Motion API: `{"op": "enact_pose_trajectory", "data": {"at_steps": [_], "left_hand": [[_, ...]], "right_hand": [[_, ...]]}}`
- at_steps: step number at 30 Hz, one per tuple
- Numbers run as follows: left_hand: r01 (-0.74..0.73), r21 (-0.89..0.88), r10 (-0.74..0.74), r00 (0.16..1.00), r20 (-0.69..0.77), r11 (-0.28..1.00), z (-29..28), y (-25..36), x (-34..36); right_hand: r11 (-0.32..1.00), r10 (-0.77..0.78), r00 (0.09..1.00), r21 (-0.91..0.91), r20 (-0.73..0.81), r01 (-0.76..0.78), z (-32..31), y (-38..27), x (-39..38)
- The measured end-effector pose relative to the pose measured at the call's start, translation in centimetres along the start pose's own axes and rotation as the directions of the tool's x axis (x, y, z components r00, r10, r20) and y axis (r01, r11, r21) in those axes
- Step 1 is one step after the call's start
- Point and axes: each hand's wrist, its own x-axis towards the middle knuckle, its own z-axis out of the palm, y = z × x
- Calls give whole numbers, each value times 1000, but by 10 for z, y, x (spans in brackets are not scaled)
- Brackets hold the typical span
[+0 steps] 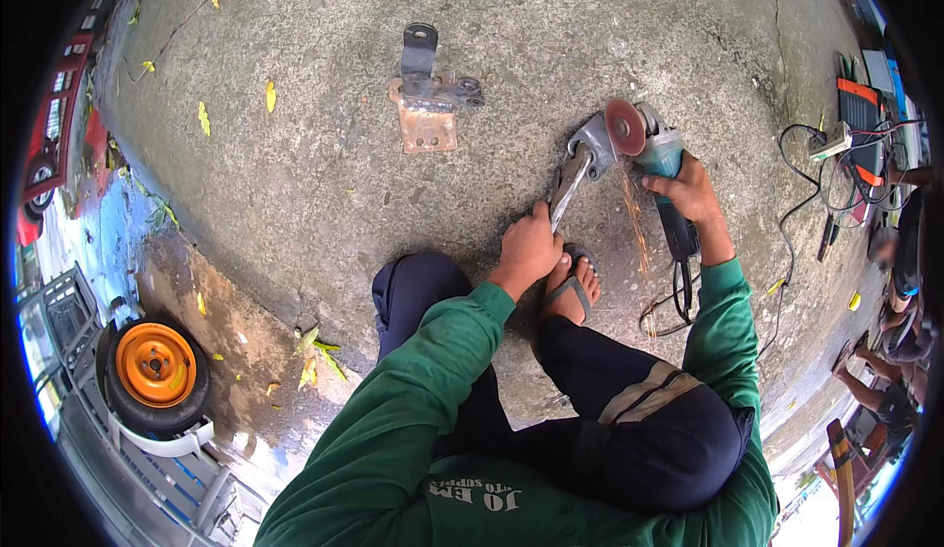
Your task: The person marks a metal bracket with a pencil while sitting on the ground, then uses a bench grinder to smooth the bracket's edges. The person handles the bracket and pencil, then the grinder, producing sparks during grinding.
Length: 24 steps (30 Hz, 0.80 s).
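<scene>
My right hand (688,191) is wrapped round the body of a teal angle grinder (664,157). Its reddish-brown disc (625,126) meets the side of a curved grey metal bracket (593,140), and orange sparks (634,215) stream down toward me. My left hand (531,244) is closed on the near end of a long silver metal piece (570,188), which slants up to the bracket. Whether this is a separate tool clamped on the bracket or part of it, I cannot tell. My sandalled foot (572,289) is just beside the left hand.
On the concrete ahead lies a rusty and black bracket assembly (430,105). The grinder's black cord (678,291) loops near my foot. At right are cables and an orange-black case (859,119), with people beyond. A wheel with an orange rim (155,363) is at left.
</scene>
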Motion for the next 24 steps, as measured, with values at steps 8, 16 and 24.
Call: {"op": "enact_pose_trajectory", "data": {"at_steps": [8,16,24], "left_hand": [[-7,4,7,1000,-21,1000,1,-2,-1],[5,5,-5,1000,-21,1000,5,-5,1],[-10,14,11,999,-41,1000,5,-3,1]], "right_hand": [[1000,-2,1000,-9,9,2,-1,-9,6],[1000,4,1000,-22,-3,-4,2,-19,14],[989,-15,998,144,-63,24,-6,5,-2]]}}
